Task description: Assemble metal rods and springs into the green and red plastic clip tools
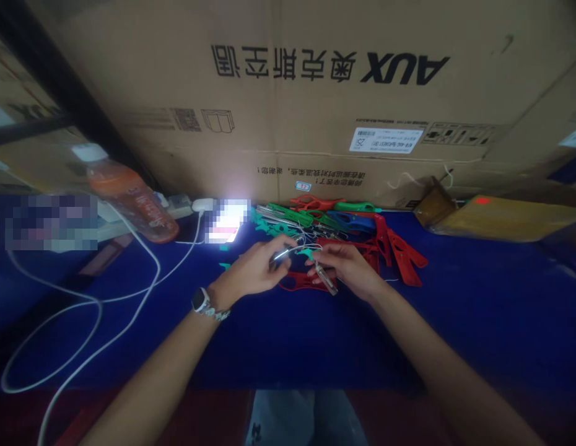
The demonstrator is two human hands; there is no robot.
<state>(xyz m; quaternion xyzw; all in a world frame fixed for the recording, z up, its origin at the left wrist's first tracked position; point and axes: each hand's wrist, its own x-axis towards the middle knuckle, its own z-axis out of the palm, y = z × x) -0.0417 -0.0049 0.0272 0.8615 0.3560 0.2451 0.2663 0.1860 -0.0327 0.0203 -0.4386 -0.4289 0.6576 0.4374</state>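
Observation:
Over a blue table (pixel 478 310), my left hand (pixel 253 269) is closed around a thin metal wire piece (pixel 285 253), a watch on its wrist. My right hand (pixel 346 263) pinches a small teal plastic part (pixel 309 253) and a slim metal piece (pixel 326 277) that sticks out below its fingers. The two hands nearly touch. A red plastic clip half (pixel 295 284) lies on the cloth just under them. Behind the hands is a pile of red, green and blue plastic clip parts (pixel 334 220).
A large cardboard box (pixel 292 93) walls off the back. An orange drink bottle (pixel 130 195) lies at left beside a glowing phone (pixel 227 222) and a white charger cable (pixel 83 310) that loops over the table. A yellow-brown packet (pixel 506 217) lies at right.

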